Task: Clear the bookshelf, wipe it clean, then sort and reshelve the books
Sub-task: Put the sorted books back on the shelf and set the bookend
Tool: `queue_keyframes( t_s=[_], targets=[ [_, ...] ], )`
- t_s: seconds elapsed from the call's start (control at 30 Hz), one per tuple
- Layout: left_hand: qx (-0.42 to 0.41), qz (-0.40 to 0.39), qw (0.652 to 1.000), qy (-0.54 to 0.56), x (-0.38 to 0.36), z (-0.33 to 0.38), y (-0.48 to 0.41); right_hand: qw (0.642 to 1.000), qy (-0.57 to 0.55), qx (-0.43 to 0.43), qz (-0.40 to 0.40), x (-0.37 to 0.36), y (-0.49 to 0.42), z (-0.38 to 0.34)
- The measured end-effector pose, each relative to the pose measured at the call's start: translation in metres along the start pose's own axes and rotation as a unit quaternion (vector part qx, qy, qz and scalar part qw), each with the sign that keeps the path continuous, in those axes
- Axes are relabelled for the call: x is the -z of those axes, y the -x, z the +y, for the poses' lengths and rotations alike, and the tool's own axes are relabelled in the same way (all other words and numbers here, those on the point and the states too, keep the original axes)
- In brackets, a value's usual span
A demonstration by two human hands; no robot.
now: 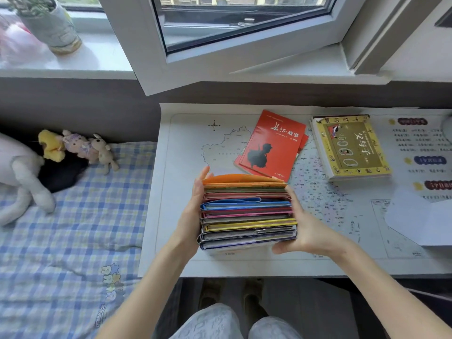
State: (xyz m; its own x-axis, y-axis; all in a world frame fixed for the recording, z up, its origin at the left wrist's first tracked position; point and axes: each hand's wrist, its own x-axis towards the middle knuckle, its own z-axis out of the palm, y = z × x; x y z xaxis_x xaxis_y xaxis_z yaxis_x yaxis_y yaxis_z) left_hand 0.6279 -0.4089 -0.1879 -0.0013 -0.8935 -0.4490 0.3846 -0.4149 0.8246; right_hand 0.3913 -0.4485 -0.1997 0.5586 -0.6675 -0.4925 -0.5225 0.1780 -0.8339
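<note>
stack: stack of thin soft-cover books (247,214) with orange, blue, pink and yellow edges, squeezed between both hands with the page edges facing up. It's low over the near part of the bench, but I can't tell if its bottom actually sits on it.
left hand: left hand (192,211) is flat against the stack's left side. Its fingers (203,174) are straight and held together, tips poking out past the orange book at the far end. The thumb is hidden.
right hand: right hand (305,228) is on the opposite side, fingers laid along the right edge and thumb curled round the near corner, so it's clamped on the stack.
bench: white bench (171,265) covered by a pale printed map mat (220,143), right under both hands.
red one: flat red paperback with a black silhouette (271,143), just beyond the fingertips, lying tilted on a couple more red covers.
yellow one: thick book with a yellow patterned border (352,148), flat on the bench, beyond the right fingers and off to their right, well apart from the stack.
bed: bed with a blue-and-yellow checked sheet (73,216), off to the left of the left fingers, with small plush toys (78,145) at its far end.
sill: pale plant pot (53,30) and an open white window frame (244,57), far beyond all the fingers.
</note>
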Motion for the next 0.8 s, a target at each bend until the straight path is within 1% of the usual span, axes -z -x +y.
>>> queue_keyframes(
  t_s=[0.1, 0.23, 0.33, 0.43, 0.53, 0.6, 0.67, 0.73, 0.8],
  targets=[
    [-0.007, 0.005, 1.000, 0.005, -0.007, -0.001, 0.001, 1.000, 0.001, -0.007, 0.017, -0.003, 0.002, -0.001],
    [-0.002, 0.022, 0.999, 0.029, -0.001, 0.003, 0.002, 0.999, 0.021, 0.022, 0.008, -0.005, 0.009, -0.007],
    [-0.026, 0.019, 0.999, -0.025, 0.003, -0.001, 0.004, 0.999, 0.032, 0.041, 0.002, -0.006, 0.013, -0.010],
    [-0.010, 0.004, 0.999, -0.039, 0.008, -0.004, 0.006, 0.999, 0.025, 0.045, -0.002, -0.007, 0.014, -0.007],
    [0.006, 0.023, 0.999, -0.047, 0.010, -0.004, 0.009, 0.999, 0.012, 0.047, 0.010, -0.007, 0.014, -0.004],
    [-0.011, 0.033, 0.997, -0.070, 0.008, -0.005, 0.012, 0.999, 0.001, 0.048, 0.015, -0.006, 0.015, -0.002],
    [-0.048, 0.029, 0.993, -0.099, 0.005, -0.001, 0.013, 0.999, 0.001, 0.046, 0.009, -0.006, 0.014, 0.001],
    [-0.067, 0.004, 0.988, -0.137, 0.008, 0.010, 0.008, 0.999, -0.001, 0.047, 0.005, -0.006, 0.013, 0.002],
    [-0.053, -0.047, 0.973, -0.220, 0.012, 0.028, -0.001, 0.999, 0.001, 0.050, 0.006, -0.007, 0.013, 0.003]
  ],
)
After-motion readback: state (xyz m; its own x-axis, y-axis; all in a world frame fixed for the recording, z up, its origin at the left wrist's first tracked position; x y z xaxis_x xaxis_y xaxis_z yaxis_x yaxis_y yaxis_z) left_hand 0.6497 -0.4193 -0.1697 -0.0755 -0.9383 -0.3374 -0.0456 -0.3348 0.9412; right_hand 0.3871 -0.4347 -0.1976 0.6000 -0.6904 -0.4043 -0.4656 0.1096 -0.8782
